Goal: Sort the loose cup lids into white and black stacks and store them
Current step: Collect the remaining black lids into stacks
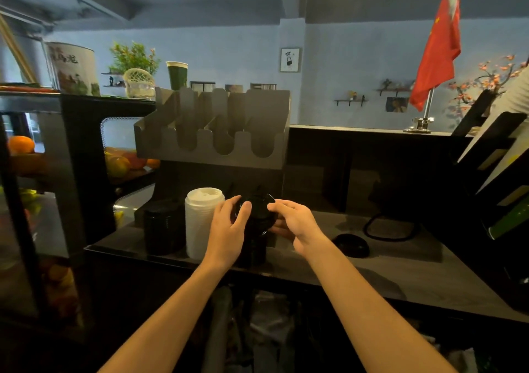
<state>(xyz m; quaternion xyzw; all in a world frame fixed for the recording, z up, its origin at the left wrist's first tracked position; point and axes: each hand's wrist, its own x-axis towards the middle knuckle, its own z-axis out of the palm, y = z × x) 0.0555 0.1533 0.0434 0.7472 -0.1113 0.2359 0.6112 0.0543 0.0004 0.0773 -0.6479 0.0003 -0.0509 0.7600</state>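
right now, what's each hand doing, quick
left hand: holds the black lid by its left edge.
right hand: pinches the same black lid at its right edge.

Counter [400, 275], wht stack [201, 226], blk stack [162, 228], prob lid [351, 245]

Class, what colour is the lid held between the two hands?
Black. The lid shows best in the head view, beside the white stack.

Head-worn view, forward-down, close over counter [372, 261]
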